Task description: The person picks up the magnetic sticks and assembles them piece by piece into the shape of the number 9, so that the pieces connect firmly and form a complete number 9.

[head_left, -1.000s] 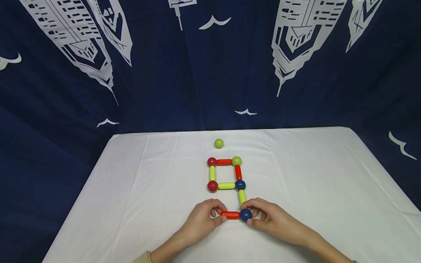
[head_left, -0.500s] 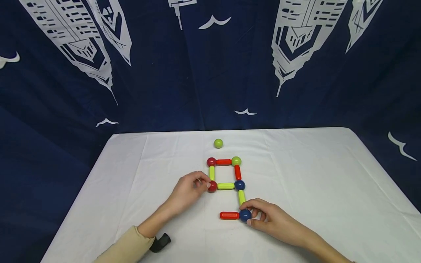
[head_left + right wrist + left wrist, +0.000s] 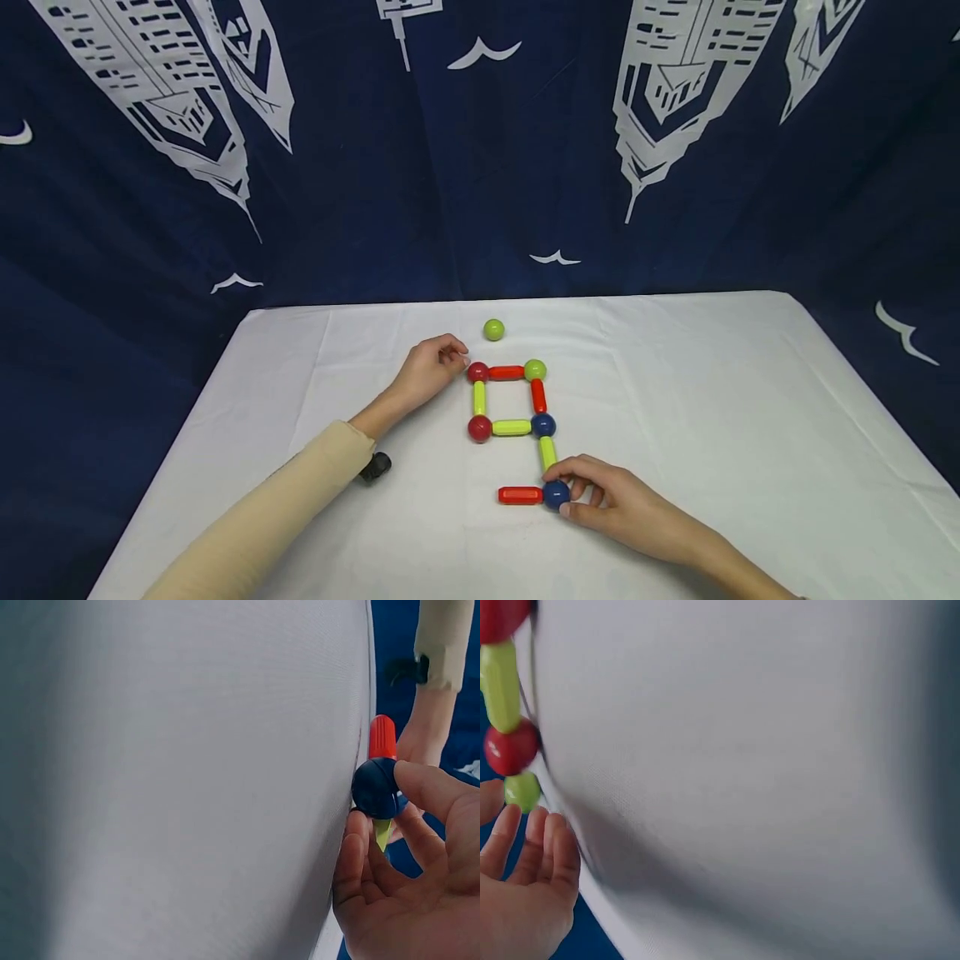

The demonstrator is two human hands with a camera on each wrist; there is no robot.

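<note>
On the white table, balls and short rods join into a square with a tail. My right hand (image 3: 611, 504) pinches the near blue ball (image 3: 557, 495) between thumb and fingers, also in the right wrist view (image 3: 375, 787). A red rod (image 3: 520, 496) extends left from that ball, and a yellow-green rod (image 3: 548, 453) leads up to another blue ball (image 3: 543, 425). My left hand (image 3: 431, 367) is beside the far red ball (image 3: 477, 372), its fingers loosely bent and holding nothing. Just beyond lies a loose green ball (image 3: 493, 330), close to the fingertips in the left wrist view (image 3: 523, 791).
The square's other corners are a near red ball (image 3: 480, 428) and a green ball (image 3: 535, 370), with red and yellow-green rods between them. The white table (image 3: 712, 400) ends at a dark blue printed curtain (image 3: 450, 167). A black wrist device (image 3: 376, 467) sits by the left sleeve.
My left hand let go of the red rod, moved up to the near red ball, then on to the far red ball. My right hand stays at the near blue ball.
</note>
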